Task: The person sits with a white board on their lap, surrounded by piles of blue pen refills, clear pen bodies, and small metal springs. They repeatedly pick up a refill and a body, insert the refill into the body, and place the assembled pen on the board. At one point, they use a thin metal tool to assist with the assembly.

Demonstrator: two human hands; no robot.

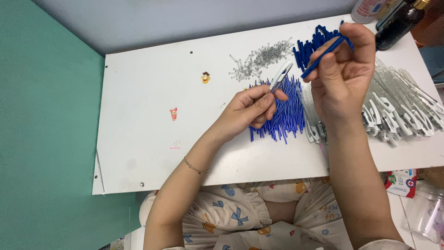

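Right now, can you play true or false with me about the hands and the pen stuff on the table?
1. The left hand holds a white pen part. True.
2. The right hand holds a red tube. False: it holds a blue tube.
3. Blue refills lie piled on the white table. True.
4. The springs sit in a bowl. False: they lie loose on the table.
5. Both hands rest flat. False: both are raised, gripping parts.
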